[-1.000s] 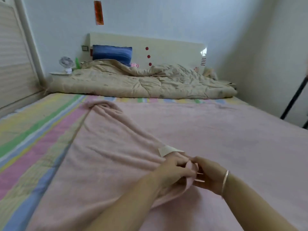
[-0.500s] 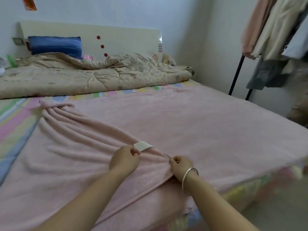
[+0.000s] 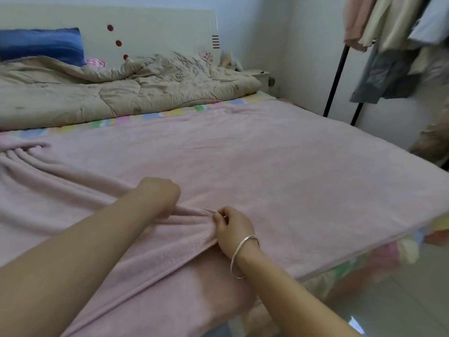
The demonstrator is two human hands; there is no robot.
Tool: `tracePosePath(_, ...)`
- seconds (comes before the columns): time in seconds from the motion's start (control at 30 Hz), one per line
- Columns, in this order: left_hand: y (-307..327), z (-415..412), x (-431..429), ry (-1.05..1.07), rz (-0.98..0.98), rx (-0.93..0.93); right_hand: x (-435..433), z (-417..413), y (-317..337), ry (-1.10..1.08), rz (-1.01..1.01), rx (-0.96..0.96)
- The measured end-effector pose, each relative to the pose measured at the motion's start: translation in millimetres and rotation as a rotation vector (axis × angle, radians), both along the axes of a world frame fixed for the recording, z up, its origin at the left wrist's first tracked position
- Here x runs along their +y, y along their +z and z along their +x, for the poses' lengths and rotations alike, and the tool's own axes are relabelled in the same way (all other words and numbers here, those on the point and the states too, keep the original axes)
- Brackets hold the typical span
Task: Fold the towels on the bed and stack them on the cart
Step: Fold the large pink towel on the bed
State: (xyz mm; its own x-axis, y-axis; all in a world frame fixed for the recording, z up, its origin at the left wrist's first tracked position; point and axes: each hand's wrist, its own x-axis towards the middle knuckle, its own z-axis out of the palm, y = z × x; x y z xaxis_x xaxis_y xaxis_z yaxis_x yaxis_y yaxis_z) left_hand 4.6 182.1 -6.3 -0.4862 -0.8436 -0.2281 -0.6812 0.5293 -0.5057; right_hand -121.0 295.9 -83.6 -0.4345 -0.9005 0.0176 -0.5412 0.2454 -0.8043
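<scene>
Where the pale pink fleecy towel (image 3: 267,166) gathers into a long ridge near the front edge of the bed (image 3: 150,116), the left hand (image 3: 160,195) is curled into a fist over that ridge; its fingertips are tucked under the hand and cannot be seen. Just beside it, the right hand (image 3: 233,229) pinches the folded edge of the same towel between thumb and bent fingers, and a thin silver bangle (image 3: 240,254) hangs at the wrist. The towel lies spread over most of the bed, with pleats running off the left edge of the view, so its far left corner is cut off. Its near part drapes over the bedside and is partly hidden by both forearms.

Only a narrow band of the pastel striped sheet shows beyond the towel. Behind it lies a rumpled beige quilt (image 3: 121,93), which covers the lower part of a blue pillow (image 3: 41,45) set against the cream headboard (image 3: 158,27). At right a black metal clothes rack (image 3: 336,76) stands on the pale tiled floor (image 3: 401,300), and its hanging garments (image 3: 393,45) are blurred and cut off by the frame
</scene>
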Motion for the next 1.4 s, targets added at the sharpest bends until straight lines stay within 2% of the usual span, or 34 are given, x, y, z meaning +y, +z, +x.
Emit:
tracePosePath(0.1,11,-25,-1,0.078,-0.063,0.121,4,-41,13,-0.013,-0.012,0.024)
tracePosePath(0.23,6,-77,0,0.115,-0.059,0.547,10,-112,28,-0.058,-0.024,0.042)
tracePosePath(0.43,-12,-207,24,-0.024,-0.143,0.848,39,-242,38,-0.119,-0.001,0.119)
tracePosePath(0.6,-28,-319,38,-0.196,-0.063,1.054,67,-348,43,-0.173,-0.001,0.182)
tracePosePath(0.83,-43,-477,77,-0.35,-0.099,1.149,114,-486,38,-0.288,0.043,0.213)
tracePosePath(1.0,-45,-564,92,-0.437,-0.14,1.087,125,-569,35,-0.334,0.03,0.222)
tracePosePath(1.07,-49,-595,95,-0.463,-0.14,1.058,133,-600,28,-0.359,0.05,0.284)
tracePosePath(1.2,-62,-643,103,-0.504,-0.102,0.971,142,-638,0,-0.419,0.154,0.428)
tracePosePath(1.4,-84,-671,95,-0.425,-0.067,0.871,126,-654,-27,-0.501,0.15,0.333)
